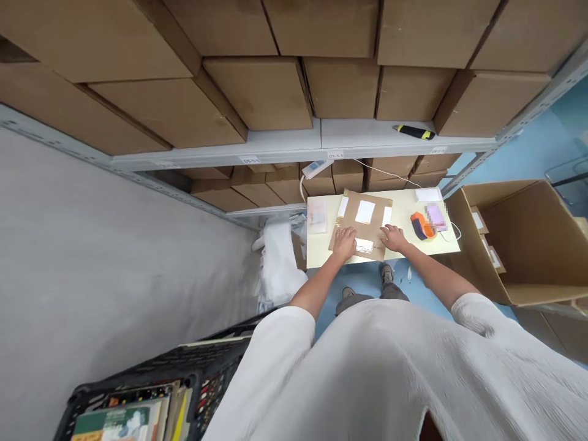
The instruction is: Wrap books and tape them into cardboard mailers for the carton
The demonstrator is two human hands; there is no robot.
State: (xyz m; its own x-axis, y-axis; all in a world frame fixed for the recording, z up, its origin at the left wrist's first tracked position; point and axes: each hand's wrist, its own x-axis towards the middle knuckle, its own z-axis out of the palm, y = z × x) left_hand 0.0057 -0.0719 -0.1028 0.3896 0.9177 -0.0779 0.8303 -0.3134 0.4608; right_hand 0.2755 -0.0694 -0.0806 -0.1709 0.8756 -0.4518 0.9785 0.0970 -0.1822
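Note:
A flat brown cardboard parcel lies on a pale yellow table. White labels are on its middle and sides, with clear tape along some edges. My left hand rests on its lower left part, fingers laid over the cardboard. On the lower right edge lies my right hand, its fingers apart and touching the parcel. A white label with dark print shows between the hands. To the right of my right hand sits an orange and dark blue tape dispenser.
A phone-like purple item and a white box lie on the table's right. A large open carton stands beyond it. Box-filled shelves hold a utility knife. A black crate of books stands lower left.

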